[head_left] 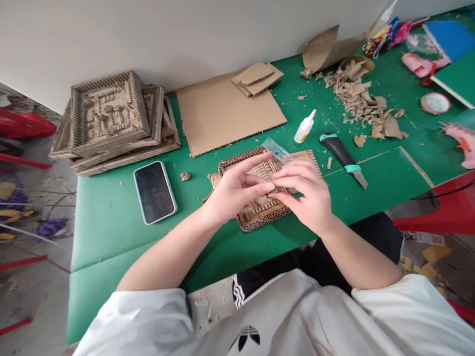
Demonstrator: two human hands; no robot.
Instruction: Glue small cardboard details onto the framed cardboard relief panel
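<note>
Both of my hands meet above a small cardboard tray (pixel 245 223) with a corrugated rim and raised strips inside. My left hand (pixel 241 185) pinches with thumb and fingers, its index finger stretched out over the tray. Fingertip to fingertip with it, my right hand (pixel 306 190) is closed in a pinch too. Between them is a small brown bit that looks like cardboard, mostly hidden by the fingers. Under the right hand lie a clear ruler (pixel 276 150) and a piece of corrugated cardboard (pixel 311 160).
A white glue bottle (pixel 305 128) and a utility knife (pixel 343 159), blade out, lie beyond my right hand. A phone (pixel 155 192) and stacked cardboard trays (pixel 111 116) are on the left. A cardboard sheet (pixel 226 116) lies behind; torn scraps (pixel 361 96) cover the back right.
</note>
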